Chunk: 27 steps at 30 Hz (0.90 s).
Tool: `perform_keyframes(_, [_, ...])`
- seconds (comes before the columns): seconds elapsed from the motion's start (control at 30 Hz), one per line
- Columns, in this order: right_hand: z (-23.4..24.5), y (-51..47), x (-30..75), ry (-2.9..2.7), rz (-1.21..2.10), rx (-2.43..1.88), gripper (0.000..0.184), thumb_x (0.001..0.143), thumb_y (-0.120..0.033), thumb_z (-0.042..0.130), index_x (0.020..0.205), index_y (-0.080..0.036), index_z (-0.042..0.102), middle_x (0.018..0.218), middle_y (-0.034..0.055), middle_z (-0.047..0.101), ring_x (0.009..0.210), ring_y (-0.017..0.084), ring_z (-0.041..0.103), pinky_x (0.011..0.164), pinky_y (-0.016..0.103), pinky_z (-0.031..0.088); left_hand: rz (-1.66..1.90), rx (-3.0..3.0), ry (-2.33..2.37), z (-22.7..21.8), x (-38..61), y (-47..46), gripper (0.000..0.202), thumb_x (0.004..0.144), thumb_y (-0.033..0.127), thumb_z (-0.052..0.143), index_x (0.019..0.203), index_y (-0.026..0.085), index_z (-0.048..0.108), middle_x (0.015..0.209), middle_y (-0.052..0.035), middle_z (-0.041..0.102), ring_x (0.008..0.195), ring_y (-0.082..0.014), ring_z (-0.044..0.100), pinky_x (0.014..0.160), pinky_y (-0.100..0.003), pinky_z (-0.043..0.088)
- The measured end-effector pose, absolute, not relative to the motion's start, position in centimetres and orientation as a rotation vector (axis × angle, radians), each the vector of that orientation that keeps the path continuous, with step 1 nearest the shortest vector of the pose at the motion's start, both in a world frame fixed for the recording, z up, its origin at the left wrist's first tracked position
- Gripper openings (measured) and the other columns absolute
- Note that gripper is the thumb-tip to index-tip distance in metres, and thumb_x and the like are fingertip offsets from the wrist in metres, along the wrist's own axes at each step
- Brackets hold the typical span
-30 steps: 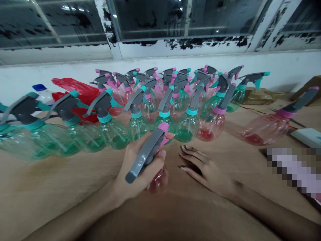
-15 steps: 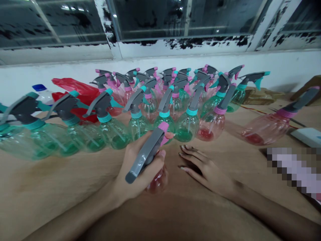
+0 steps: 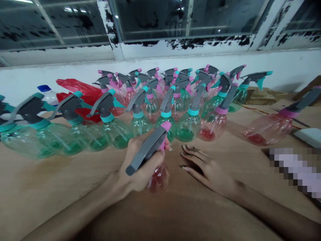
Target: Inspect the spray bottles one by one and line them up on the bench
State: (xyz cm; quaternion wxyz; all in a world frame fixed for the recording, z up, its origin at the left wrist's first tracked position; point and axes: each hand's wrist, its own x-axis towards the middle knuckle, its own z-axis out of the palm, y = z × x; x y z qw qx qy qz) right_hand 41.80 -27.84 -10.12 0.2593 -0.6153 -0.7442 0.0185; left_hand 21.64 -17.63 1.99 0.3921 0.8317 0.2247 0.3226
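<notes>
My left hand (image 3: 144, 167) is wrapped round the neck and trigger of a pink spray bottle (image 3: 158, 179) with a grey head and pink nozzle. Its nozzle points away from me, and my hand hides the collar. On the tabletop (image 3: 100, 207) to the right lies my right hand (image 3: 200, 165), palm down, fingers spread and holding nothing. Just beyond both hands runs a row of green spray bottles with turquoise collars, among them one green spray bottle (image 3: 188, 129). A pink spray bottle (image 3: 213, 125) ends that row on the right.
Behind the front row stand several more pink and green spray bottles. Another pink spray bottle (image 3: 269, 129) is apart at the right, near a white box (image 3: 309, 137). A red plastic bag (image 3: 80, 92) and a blue-capped bottle (image 3: 47, 95) sit at the back left, by the wall (image 3: 175, 58).
The grey head in my left hand has tipped slightly, its rear end rising. My right hand stays flat on the table. The whole view has shifted a little.
</notes>
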Motion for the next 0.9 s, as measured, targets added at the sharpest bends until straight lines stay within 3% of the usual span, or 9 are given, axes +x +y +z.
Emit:
perform_keyframes(0.1, [-10.1, -27.8, 41.8, -2.034, 0.044, -1.684, 0.041, 0.092, -0.037, 0.046, 0.127, -0.016, 0.051, 0.135, 0.0104, 0.051, 0.128, 0.024, 0.042, 0.106, 0.048, 0.037, 0.813, 2.144, 0.582, 2.0, 21.6, -17.6, 0.010, 0.073, 0.019, 0.051, 0.078, 0.025, 0.059, 0.069, 0.0015, 0.064, 0.059, -0.0174, 0.061, 0.057, -0.029, 0.049])
perform_keyframes(0.2, [-10.3, -27.7, 41.8, -2.038, 0.036, -1.670, 0.042, 0.092, -0.037, 0.046, 0.128, -0.016, 0.050, 0.136, 0.0108, 0.051, 0.129, 0.024, 0.041, 0.106, 0.048, 0.036, 0.805, 2.176, 0.676, 1.7, 21.6, -17.8, 0.015, 0.078, 0.023, 0.051, 0.090, 0.026, 0.060, 0.063, 0.0027, 0.061, 0.055, -0.0174, 0.060, 0.057, -0.030, 0.048])
perform_keyframes(0.3, [-10.5, -27.7, 41.9, -2.016, 0.043, -1.631, 0.042, 0.092, -0.037, 0.047, 0.130, -0.020, 0.048, 0.136, 0.0100, 0.051, 0.129, 0.024, 0.041, 0.105, 0.049, 0.037, 0.858, 2.211, 0.678, 1.4, 21.6, -17.9, 0.021, 0.081, 0.025, 0.051, 0.099, 0.027, 0.060, 0.063, 0.0029, 0.061, 0.055, -0.0169, 0.059, 0.058, -0.029, 0.049])
perform_keyframes(0.43, [-10.0, -27.9, 41.8, -1.986, 0.113, -1.632, 0.052, 0.089, -0.043, 0.051, 0.136, -0.024, 0.041, 0.138, 0.0096, 0.048, 0.129, 0.025, 0.041, 0.104, 0.050, 0.037, 0.904, 2.213, 0.695, 1.2, 21.6, -18.0, 0.013, 0.081, 0.024, 0.053, 0.091, 0.027, 0.061, 0.064, 0.0031, 0.060, 0.055, -0.0156, 0.058, 0.055, -0.027, 0.049])
perform_keyframes(0.53, [-8.7, -28.5, 41.2, -1.956, 0.221, -1.647, 0.058, 0.086, -0.048, 0.053, 0.137, -0.025, 0.038, 0.139, 0.0089, 0.047, 0.127, 0.025, 0.044, 0.103, 0.048, 0.039, 0.924, 2.204, 0.667, 1.1, 22.4, -18.3, 0.023, 0.080, 0.021, 0.054, 0.101, 0.028, 0.060, 0.069, 0.0028, 0.061, 0.060, -0.0159, 0.060, 0.057, -0.028, 0.050])
perform_keyframes(0.73, [-5.7, -30.9, 40.3, -1.824, 0.263, -1.708, 0.069, 0.076, -0.057, 0.060, 0.132, -0.024, 0.039, 0.124, 0.0098, 0.058, 0.109, 0.028, 0.058, 0.086, 0.045, 0.051, 0.896, 2.099, 0.500, 0.1, 27.0, -19.7, 0.034, 0.081, 0.022, 0.055, 0.115, 0.023, 0.054, 0.100, -0.0050, 0.066, 0.076, -0.0174, 0.065, 0.071, -0.032, 0.053])
perform_keyframes(0.83, [-5.4, -32.3, 41.1, -1.713, 0.176, -1.831, 0.071, 0.072, -0.061, 0.060, 0.128, -0.022, 0.041, 0.104, 0.0100, 0.066, 0.087, 0.029, 0.066, 0.066, 0.040, 0.055, 0.909, 2.071, 0.448, -0.5, 30.5, -20.9, 0.031, 0.078, 0.025, 0.059, 0.109, 0.019, 0.056, 0.102, -0.0086, 0.066, 0.080, -0.0207, 0.065, 0.070, -0.035, 0.054])
perform_keyframes(0.9, [-5.8, -33.2, 42.2, -1.631, 0.059, -1.890, 0.073, 0.072, -0.062, 0.060, 0.128, -0.021, 0.039, 0.101, 0.0119, 0.066, 0.084, 0.031, 0.066, 0.059, 0.039, 0.055, 0.905, 2.065, 0.417, -0.8, 33.0, -21.8, 0.027, 0.079, 0.028, 0.059, 0.104, 0.018, 0.057, 0.096, -0.0095, 0.067, 0.083, -0.0235, 0.066, 0.072, -0.038, 0.054])
